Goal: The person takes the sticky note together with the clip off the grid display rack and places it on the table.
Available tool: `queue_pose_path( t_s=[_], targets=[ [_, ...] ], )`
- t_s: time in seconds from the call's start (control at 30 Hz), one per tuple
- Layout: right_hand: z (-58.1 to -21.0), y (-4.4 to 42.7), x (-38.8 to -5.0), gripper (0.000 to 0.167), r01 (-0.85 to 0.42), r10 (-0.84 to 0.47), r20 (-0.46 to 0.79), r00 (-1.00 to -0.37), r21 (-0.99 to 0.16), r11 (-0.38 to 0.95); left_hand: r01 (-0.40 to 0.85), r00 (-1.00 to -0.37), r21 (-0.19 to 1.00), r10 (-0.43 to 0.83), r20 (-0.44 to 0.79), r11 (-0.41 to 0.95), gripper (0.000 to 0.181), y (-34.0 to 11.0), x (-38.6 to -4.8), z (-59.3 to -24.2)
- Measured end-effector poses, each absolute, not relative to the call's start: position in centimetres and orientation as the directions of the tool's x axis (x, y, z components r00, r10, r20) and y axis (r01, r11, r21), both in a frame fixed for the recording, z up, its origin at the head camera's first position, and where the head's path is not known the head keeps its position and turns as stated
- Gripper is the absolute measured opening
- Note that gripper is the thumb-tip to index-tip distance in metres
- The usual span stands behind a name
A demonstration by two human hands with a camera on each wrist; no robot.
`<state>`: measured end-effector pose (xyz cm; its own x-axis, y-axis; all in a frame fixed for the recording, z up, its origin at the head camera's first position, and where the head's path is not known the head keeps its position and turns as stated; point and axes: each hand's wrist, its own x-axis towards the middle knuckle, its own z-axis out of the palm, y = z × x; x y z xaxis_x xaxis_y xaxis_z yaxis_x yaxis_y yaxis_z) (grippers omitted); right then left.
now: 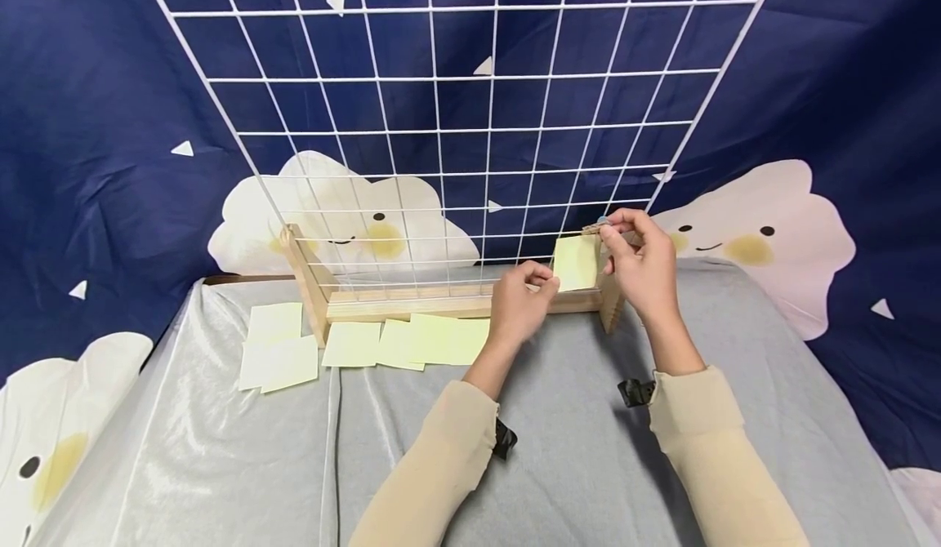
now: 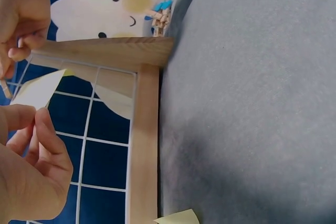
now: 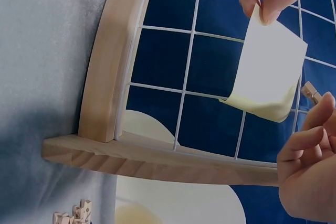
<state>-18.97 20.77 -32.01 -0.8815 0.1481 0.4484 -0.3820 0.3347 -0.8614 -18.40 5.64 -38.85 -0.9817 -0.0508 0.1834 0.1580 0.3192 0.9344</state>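
Observation:
A pale yellow sticky note [image 1: 576,263] is held up against the lower right of a white wire grid [image 1: 496,7]. My left hand [image 1: 520,300] pinches its left edge between thumb and fingers. At the note's top right, my right hand [image 1: 641,261] grips a small wooden clothespin [image 3: 311,92], which lies along the top edge in the head view. Whether the clothespin clamps the note to a wire cannot be told. In the right wrist view the note [image 3: 270,69] curls at its far edge.
The grid stands in a wooden base [image 1: 397,309] with side feet. More yellow notes [image 1: 351,344] lie before it on grey cloth [image 1: 573,465], and others [image 1: 290,363] lie to the left. Several clothespins [image 2: 160,19] are heaped beyond the right foot. A blue cloud-print curtain [image 1: 95,180] hangs behind.

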Motion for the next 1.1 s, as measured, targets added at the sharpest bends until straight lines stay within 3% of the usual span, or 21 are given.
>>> queue_pose_path(
  t_s=[0.2, 0.77, 1.1],
  targets=[
    [-34.1, 22.0, -20.2, 0.018, -0.368, 0.162, 0.445, -0.881, -0.859, 0.356, 0.139, -0.987, 0.958, -0.042, 0.154, 0.25, 0.006, 5.4, -18.2, -38.8],
    [-34.7, 22.8, -19.4, 0.021, -0.319, 0.175, 0.388, -0.905, -0.89, 0.325, 0.084, -0.996, 0.995, -0.036, 0.085, 0.047, 0.005, 4.8, -17.3, -38.8],
    [-32.5, 22.2, -17.1, 0.02, -0.296, 0.179, 0.368, -0.912, -0.896, 0.33, 0.049, -0.997, 0.999, -0.068, 0.047, -0.021, 0.005, 4.1, -16.7, -39.2]
  ],
)
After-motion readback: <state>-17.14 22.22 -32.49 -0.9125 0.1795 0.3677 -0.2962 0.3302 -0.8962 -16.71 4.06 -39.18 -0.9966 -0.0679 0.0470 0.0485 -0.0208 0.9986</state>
